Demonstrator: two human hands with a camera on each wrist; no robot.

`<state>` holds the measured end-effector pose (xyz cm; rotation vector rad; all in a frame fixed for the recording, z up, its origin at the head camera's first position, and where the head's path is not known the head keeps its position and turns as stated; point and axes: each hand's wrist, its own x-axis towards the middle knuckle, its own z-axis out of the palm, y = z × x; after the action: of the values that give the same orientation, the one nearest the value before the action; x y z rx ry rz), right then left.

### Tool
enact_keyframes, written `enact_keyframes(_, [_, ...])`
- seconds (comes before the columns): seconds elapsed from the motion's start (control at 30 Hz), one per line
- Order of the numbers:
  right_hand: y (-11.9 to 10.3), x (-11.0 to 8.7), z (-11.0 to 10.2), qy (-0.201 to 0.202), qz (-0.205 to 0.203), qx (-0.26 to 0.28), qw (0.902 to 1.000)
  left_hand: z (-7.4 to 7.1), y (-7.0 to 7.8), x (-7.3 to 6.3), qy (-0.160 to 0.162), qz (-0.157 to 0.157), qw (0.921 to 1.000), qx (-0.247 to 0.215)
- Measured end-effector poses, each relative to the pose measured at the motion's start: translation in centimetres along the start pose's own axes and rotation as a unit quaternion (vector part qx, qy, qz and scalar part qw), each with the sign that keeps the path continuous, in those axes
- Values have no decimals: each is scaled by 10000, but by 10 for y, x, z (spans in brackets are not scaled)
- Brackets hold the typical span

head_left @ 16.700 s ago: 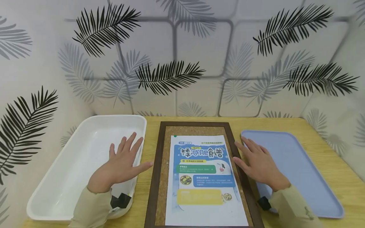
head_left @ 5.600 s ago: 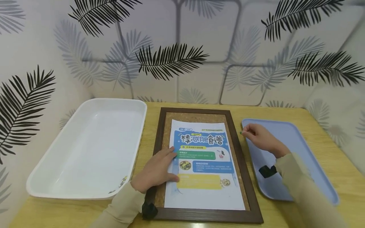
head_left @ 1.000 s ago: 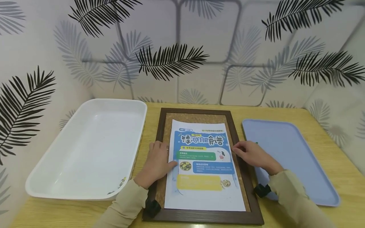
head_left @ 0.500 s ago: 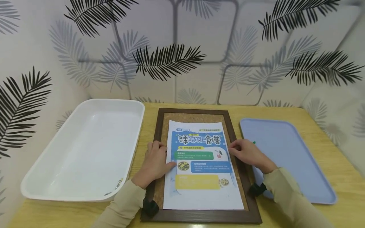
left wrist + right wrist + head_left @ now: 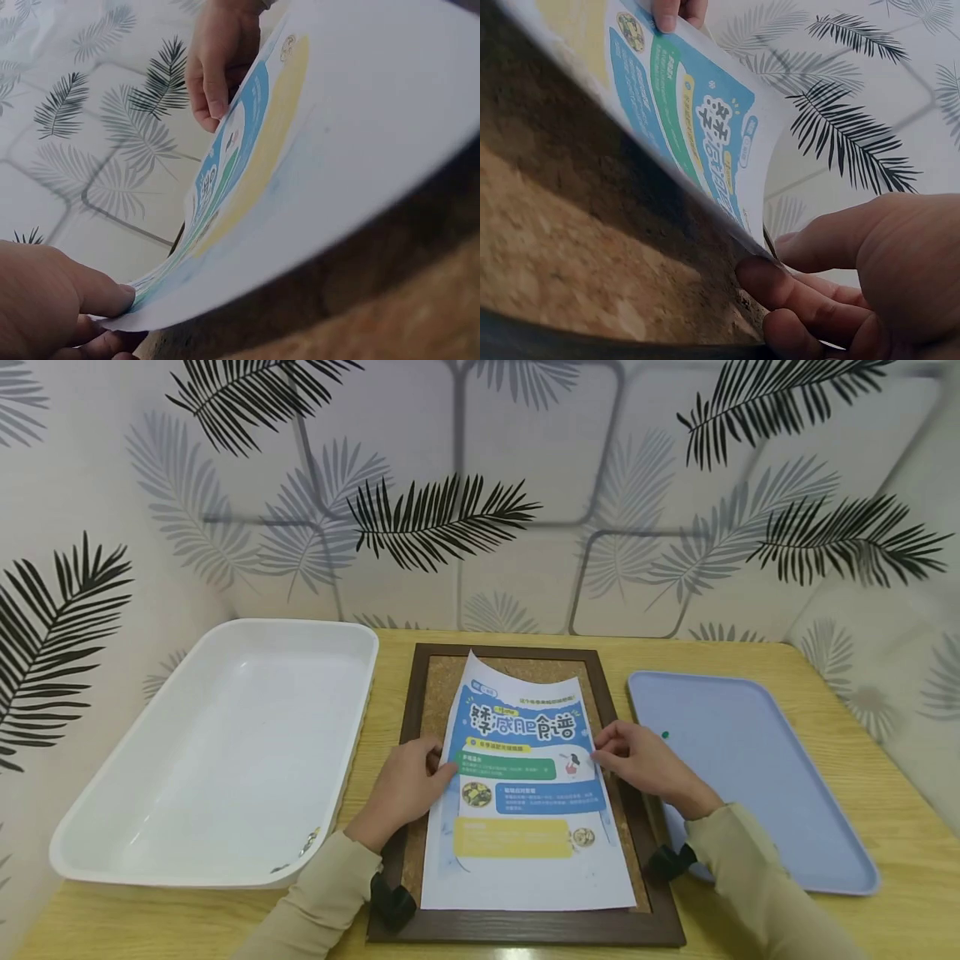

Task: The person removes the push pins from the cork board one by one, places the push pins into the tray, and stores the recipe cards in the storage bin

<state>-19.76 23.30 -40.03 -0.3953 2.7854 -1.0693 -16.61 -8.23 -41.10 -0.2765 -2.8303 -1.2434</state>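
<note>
Left fingers (image 5: pixel 444 777) and right fingers (image 5: pixel 612 763) pinch paper (image 5: pixel 525 880) titled “减肥食谱”.

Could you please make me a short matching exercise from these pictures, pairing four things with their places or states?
Things:
1. printed sheet
2. corkboard
3. white tub
4. small green object

Places or states:
A. on the blue tray
B. pinched at its sides by the left hand and right hand
C. edged with a dark brown frame
D. on the table, left of the frame

Right pairs: 1-B, 2-C, 3-D, 4-A.

One each: sheet (image 5: pixel 525 881), corkboard (image 5: pixel 441 693), basin (image 5: pixel 232 752), tray (image 5: pixel 750 777)
</note>
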Motion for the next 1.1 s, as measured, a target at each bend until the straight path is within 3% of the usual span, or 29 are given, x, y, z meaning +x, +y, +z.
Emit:
enact_keyframes(0.27, [-9, -3, 2, -52, 641, 174, 9978, 1, 1, 2, 464, -230, 9976, -463])
enact_keyframes(0.47, [-13, -5, 3, -145, 1098, 207, 9936, 3, 3, 2, 526, -407, 9958, -635])
enact_keyframes(0.63, [-16, -4, 4, -208, 965, 172, 9950, 4, 5, -1, 554, -511, 9944, -737])
enact_keyframes(0.83, [-18, -2, 2, -192, 712, 348, 9967, 3, 17, -4, 672, -366, 9939, -791])
enact_keyframes(1.1, [-36, -17, -10, -133, 1111, 594, 9919, -12, 38, -9, 878, -166, 9927, -808])
